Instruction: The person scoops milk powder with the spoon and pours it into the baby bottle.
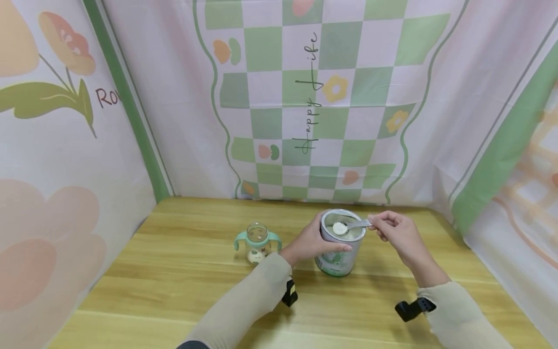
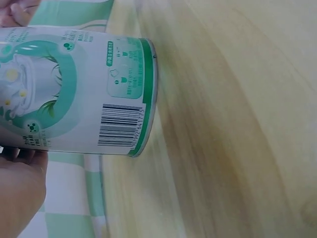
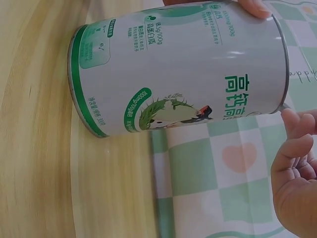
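My left hand [image 1: 310, 243] grips a white and green milk powder can [image 1: 339, 259] round its side, thumb across the front just below the rim. The can is open at the top, with pale powder inside. Between thumb and fingers my right hand [image 1: 397, 236] pinches the handle of a scoop [image 1: 360, 223]. White powder [image 1: 340, 228] fills the scoop's bowl, which is at the can's mouth. In the left wrist view, a barcode [image 2: 120, 125] shows on the can's wall. The right wrist view shows the can's printed side [image 3: 188, 69], but the scoop's bowl is hidden there.
A clear baby bottle [image 1: 257, 252] with mint-green handles stands left of the can, its top uncapped, partly behind my left forearm. The wooden table [image 1: 183, 261] runs back to a checkered cloth [image 1: 301, 121]. Printed cloths also hang at both sides.
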{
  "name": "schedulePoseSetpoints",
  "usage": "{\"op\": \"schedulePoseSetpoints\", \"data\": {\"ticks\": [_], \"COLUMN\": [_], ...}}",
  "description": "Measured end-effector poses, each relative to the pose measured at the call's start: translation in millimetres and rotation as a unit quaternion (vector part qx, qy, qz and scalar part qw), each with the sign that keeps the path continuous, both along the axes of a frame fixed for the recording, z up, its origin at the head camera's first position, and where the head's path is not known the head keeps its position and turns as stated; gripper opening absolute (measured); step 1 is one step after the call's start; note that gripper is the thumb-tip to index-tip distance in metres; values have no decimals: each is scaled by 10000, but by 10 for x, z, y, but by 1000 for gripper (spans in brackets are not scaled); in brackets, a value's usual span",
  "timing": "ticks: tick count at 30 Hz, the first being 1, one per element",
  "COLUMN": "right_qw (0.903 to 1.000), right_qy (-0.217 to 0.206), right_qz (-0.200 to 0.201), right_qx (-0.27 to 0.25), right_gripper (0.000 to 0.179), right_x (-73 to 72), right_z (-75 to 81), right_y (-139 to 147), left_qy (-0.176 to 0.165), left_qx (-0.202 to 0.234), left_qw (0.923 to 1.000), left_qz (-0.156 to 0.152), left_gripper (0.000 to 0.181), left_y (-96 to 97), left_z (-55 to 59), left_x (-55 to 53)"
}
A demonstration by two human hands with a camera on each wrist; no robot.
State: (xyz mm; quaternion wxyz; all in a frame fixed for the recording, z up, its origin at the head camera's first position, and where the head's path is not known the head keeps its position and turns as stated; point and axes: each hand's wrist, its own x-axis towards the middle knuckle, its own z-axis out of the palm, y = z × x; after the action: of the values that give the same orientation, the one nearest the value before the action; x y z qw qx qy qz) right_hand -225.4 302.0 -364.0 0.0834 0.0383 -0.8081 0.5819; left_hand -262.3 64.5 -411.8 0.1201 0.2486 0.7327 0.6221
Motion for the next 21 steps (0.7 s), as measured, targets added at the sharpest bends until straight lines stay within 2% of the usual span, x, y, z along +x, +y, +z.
{"op": "schedulePoseSetpoints", "data": {"ticks": [8, 15, 21], "right_qw": [9996, 9995, 9982], "right_qy": [23, 110, 164], "right_qz": [47, 97, 157], "right_qx": [-286, -281, -552], "right_gripper": [29, 29, 28], "right_x": [-10, -20, -1], "right_z": [59, 118, 170], "right_y": [-21, -12, -47], "left_qy": [25, 18, -7], "left_qx": [13, -92, -124], "left_qw": [10000, 10000, 9999], "left_qz": [-53, 16, 0], "left_gripper": [88, 90, 90], "left_y": [4, 4, 0], "left_z": [28, 54, 79], "left_x": [-10, -15, -3]}}
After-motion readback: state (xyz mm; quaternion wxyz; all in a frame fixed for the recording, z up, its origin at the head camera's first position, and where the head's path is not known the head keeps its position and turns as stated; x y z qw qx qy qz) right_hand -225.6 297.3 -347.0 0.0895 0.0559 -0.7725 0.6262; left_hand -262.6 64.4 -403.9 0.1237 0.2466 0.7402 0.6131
